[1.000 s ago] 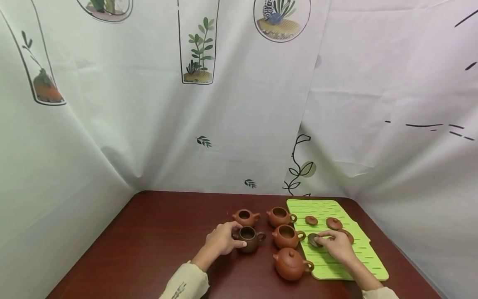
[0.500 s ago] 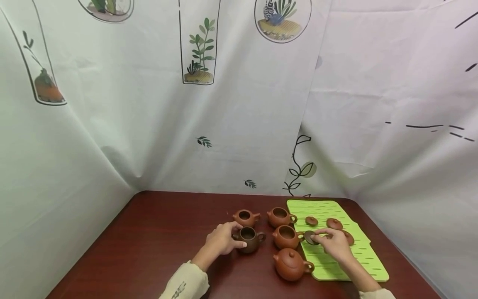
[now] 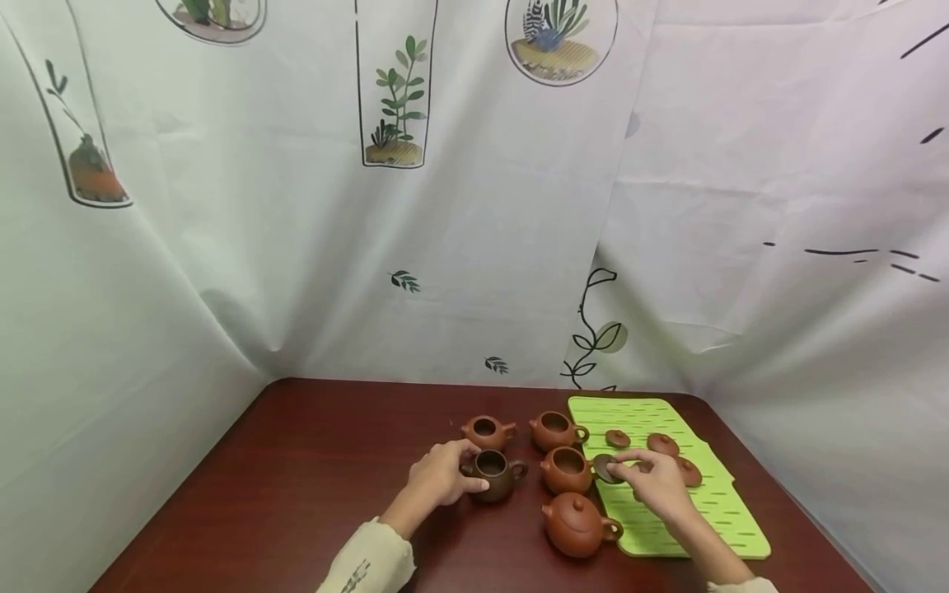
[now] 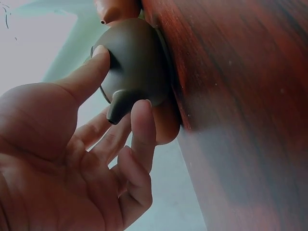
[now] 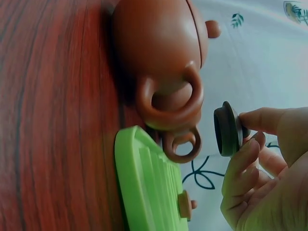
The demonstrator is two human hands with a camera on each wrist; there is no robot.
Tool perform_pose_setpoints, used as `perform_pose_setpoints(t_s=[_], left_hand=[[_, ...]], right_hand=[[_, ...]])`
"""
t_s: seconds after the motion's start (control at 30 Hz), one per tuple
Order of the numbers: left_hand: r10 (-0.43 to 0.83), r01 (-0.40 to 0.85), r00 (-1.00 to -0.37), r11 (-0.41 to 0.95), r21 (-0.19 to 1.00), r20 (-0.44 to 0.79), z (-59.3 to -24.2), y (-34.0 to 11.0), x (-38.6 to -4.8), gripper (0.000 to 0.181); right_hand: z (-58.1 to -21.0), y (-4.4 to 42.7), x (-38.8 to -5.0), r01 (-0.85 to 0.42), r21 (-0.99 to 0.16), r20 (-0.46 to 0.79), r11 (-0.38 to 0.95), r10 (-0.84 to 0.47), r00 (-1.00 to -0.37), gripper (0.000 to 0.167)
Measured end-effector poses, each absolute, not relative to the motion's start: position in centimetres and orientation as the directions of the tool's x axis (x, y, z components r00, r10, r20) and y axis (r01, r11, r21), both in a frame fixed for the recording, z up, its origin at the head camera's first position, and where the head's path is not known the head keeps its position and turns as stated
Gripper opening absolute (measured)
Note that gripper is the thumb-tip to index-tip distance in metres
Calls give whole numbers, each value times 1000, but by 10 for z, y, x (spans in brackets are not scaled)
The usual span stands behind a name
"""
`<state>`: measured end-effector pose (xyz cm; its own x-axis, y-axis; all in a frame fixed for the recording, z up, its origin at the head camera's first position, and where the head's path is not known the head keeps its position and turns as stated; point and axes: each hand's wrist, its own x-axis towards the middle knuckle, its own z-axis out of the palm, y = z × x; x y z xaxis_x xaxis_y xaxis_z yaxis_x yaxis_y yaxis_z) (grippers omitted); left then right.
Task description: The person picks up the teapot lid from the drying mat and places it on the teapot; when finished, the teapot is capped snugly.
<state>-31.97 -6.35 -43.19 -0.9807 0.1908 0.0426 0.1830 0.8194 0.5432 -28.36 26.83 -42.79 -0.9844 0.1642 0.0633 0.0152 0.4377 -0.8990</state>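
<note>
My left hand (image 3: pixel 441 474) holds a small dark brown teapot (image 3: pixel 497 484) standing lidless on the table. In the left wrist view, the thumb presses the teapot's body (image 4: pixel 137 60) while a fingertip lies beside its spout. My right hand (image 3: pixel 661 487) pinches a dark round lid (image 5: pixel 228 129) by its knob, raised near the handle of a reddish clay teapot (image 3: pixel 567 471). That teapot has no lid on it. Nearer the front edge stands another clay teapot (image 3: pixel 575 527) with its lid on.
Two more lidless clay teapots, one behind the dark teapot (image 3: pixel 485 430) and one farther right (image 3: pixel 553 430), stand at the back. Several reddish lids (image 3: pixel 662 445) lie on a green ridged mat (image 3: pixel 667 539) at right. A white printed cloth (image 3: pixel 445 247) hangs behind the table.
My right hand has lifted the dark lid off the green mat and carried it left, toward the teapots. The left hand stays on the dark teapot.
</note>
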Motion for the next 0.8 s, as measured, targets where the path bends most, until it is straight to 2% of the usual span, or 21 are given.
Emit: perform_pose_setpoints(t_s=[0.2,0.43,0.8], left_hand=[[186,180,-981,819,544,44,-433,-65,-320,51],[188,178,-981,821,542,39,-435,-64,-319,51],[189,182,-981,819,544,43,-433,-63,-320,50]], right_hand=[[-426,261,-281,-26,-904,91,428,132,-987,30],[-425,254,-279,-3,-904,64,428,129,-990,29],[-424,245,-281,-34,-904,91,425,115,-989,28]])
